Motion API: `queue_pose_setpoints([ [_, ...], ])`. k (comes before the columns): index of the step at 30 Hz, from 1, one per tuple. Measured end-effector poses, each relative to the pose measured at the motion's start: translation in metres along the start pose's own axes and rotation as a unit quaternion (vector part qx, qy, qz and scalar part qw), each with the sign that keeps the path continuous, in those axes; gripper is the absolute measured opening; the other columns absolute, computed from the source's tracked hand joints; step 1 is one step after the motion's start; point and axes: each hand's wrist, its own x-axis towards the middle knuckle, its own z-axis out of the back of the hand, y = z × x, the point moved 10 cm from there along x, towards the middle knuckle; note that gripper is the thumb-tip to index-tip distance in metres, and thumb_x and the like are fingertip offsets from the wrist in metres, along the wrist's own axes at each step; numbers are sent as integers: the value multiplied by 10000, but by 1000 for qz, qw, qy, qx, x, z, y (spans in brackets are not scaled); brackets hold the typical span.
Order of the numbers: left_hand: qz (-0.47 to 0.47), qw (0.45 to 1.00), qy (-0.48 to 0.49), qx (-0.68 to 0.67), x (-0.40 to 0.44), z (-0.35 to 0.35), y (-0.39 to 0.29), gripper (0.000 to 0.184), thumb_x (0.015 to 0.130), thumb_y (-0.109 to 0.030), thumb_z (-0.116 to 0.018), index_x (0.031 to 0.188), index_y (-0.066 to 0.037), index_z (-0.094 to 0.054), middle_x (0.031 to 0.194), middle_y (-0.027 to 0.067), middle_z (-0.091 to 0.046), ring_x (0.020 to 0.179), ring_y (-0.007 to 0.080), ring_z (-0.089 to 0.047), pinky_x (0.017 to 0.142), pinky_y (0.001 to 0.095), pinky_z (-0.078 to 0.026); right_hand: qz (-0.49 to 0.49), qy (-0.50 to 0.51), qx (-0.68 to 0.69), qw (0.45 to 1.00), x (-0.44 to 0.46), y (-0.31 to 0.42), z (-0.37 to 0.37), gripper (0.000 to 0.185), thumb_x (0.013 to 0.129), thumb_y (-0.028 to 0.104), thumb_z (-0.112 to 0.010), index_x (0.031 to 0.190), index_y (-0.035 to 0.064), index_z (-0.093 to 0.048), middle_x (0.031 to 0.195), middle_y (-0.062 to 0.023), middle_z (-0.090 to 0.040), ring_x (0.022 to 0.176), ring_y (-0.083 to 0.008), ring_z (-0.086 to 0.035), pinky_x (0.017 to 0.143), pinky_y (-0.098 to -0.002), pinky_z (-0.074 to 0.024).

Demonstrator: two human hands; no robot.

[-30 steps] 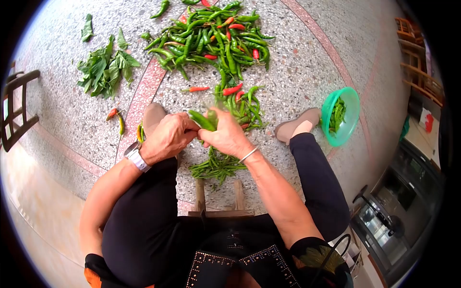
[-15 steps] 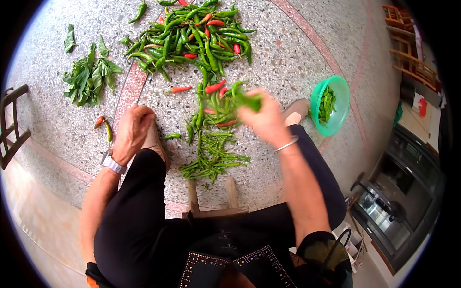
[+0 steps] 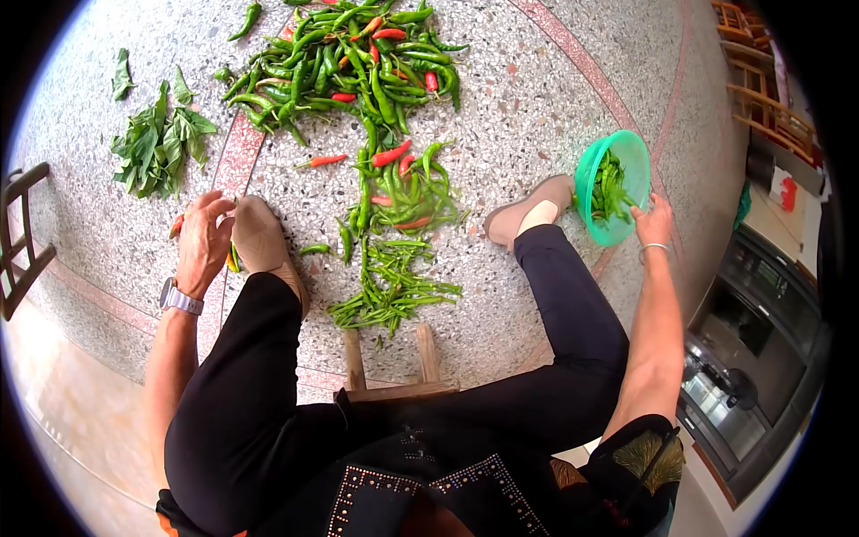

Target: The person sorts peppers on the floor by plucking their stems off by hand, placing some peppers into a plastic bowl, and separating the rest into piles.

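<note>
A large heap of green peppers with some red ones [image 3: 358, 67] lies on the speckled floor. My right hand [image 3: 655, 220] is at the right rim of the green plastic bowl [image 3: 586, 183], fingers near the green peppers [image 3: 610, 183] inside; what its fingers hold, if anything, is hidden. Beside my left shoe, my left hand [image 3: 204, 234] hovers with its fingers partly spread, near a red pepper [image 3: 176, 226]. Between my feet are a loose red pepper [image 3: 392, 153] and smaller green peppers. A pile of thin green stems [image 3: 394, 291] lies closer to me.
Green leaves [image 3: 161, 148] are piled at the left. Part of a dark chair frame [image 3: 25, 234] stands at the far left. A low wooden stool [image 3: 394, 391] is under me. Wooden chairs [image 3: 769, 116] and a glass-fronted cabinet [image 3: 752, 331] are at the right.
My right hand has carried green peppers from the middle over to the bowl, which now leans towards it. My left hand has moved left, away from my right hand. The view has shifted slightly.
</note>
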Motion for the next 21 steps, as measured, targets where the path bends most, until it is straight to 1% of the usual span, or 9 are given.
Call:
queue_pose_setpoints([
  [2,-48,998,-30,33,2,4,-11,146,845,-142,-662,887,-7,-699,907,150,-709,816,338,-674,812,409,-503,-28,32,158,987,2,51,8,472,780,170,-742,1209,33,-599,1175,-199,-597,953,-299,-651,874,-383,-516],
  [5,85,991,98,-37,7,-11,0,131,845,-147,-658,840,-23,-700,908,127,-710,846,317,-671,797,398,-490,48,86,334,937,-10,175,2,410,825,154,-698,1204,39,-595,1081,-167,-624,867,-257,-651,804,-365,-528],
  [6,92,988,123,-30,9,-10,-8,139,846,-152,-652,919,-41,-692,884,107,-704,867,292,-670,790,389,-482,41,170,359,917,-21,227,6,401,827,174,-703,1199,65,-601,1064,-165,-628,890,-250,-647,790,-359,-528],
  [9,121,982,105,-105,15,2,-32,206,848,-135,-646,1031,-42,-655,840,99,-689,851,282,-672,775,386,-486,93,217,456,858,-50,338,-9,551,805,182,-727,1310,116,-516,1111,-198,-595,1019,-339,-600,906,-414,-490],
  [11,69,982,84,-155,14,-6,-34,267,846,-100,-644,1103,-31,-618,908,126,-673,888,289,-662,795,390,-492,170,193,434,863,-64,389,-5,670,777,154,-750,1373,191,-447,1160,-218,-544,1063,-397,-569,953,-443,-466],
  [13,41,981,84,-172,12,-10,-36,255,845,-80,-641,1092,-20,-620,953,143,-663,911,299,-655,810,390,-494,189,270,372,868,-80,421,-17,758,738,126,-779,1391,267,-421,1163,-219,-507,1065,-415,-564,958,-453,-466],
  [14,42,979,109,-165,12,-13,-38,249,849,-67,-635,1090,-8,-618,1000,163,-650,929,312,-645,823,389,-497,176,263,348,882,-83,427,-15,679,728,88,-768,1317,263,-479,1135,-217,-490,1024,-417,-576,930,-458,-479],
  [18,27,978,95,-181,8,-17,-38,189,834,-54,-635,1019,-15,-636,948,164,-643,910,338,-632,800,403,-496,178,220,406,869,-70,423,-38,432,726,23,-668,1125,137,-547,1064,-197,-515,981,-389,-569,849,-432,-489],
  [21,22,980,90,-177,5,-17,-38,174,840,-54,-630,1008,-10,-641,945,162,-647,886,335,-636,783,408,-501,144,185,371,899,-59,399,-54,401,739,22,-628,1121,119,-556,1012,-196,-550,957,-384,-583,832,-435,-491],
])
